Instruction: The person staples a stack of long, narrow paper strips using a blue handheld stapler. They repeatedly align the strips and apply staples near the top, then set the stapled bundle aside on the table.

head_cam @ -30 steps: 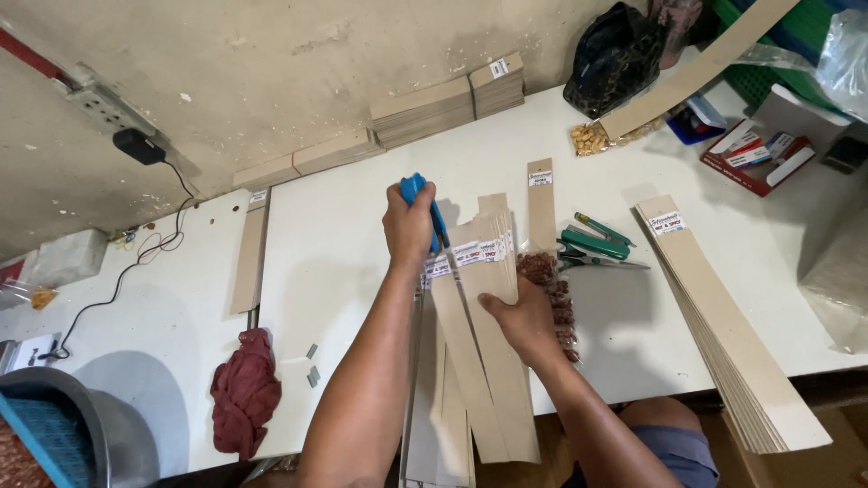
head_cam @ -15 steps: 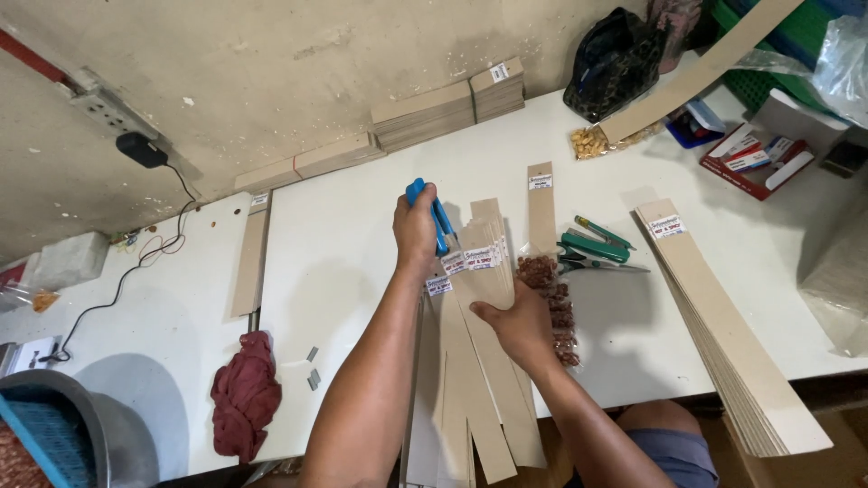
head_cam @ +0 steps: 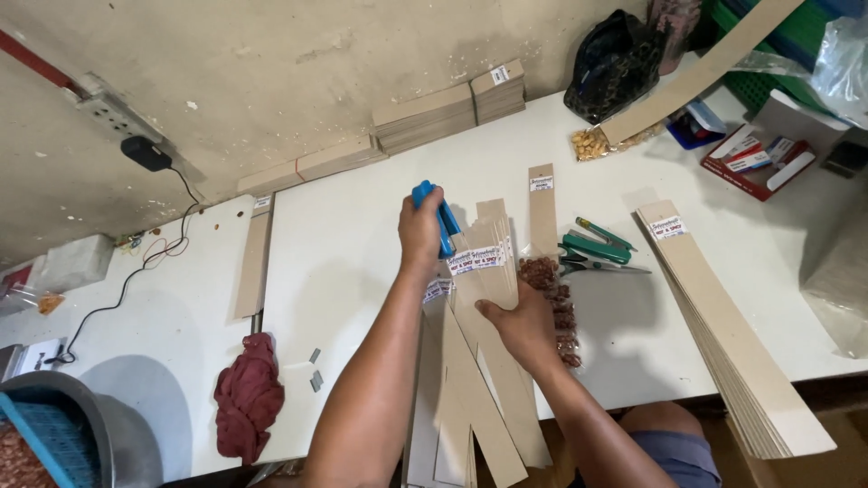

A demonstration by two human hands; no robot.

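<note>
a blue stapler (head_cam: 439,217) is gripped by the left hand (head_cam: 421,229), fingers closed around it, at the top of a fan of cardboard strips (head_cam: 484,298) on the white table (head_cam: 353,262). the strips are pinched by the right hand (head_cam: 520,325), thumb on top. green scissors (head_cam: 592,251) lie near.

I work in a small packing workshop. Cardboard strips (head_cam: 732,334) stack on my white table (head_cam: 353,253), beside a rough wall (head_cam: 271,72).
</note>
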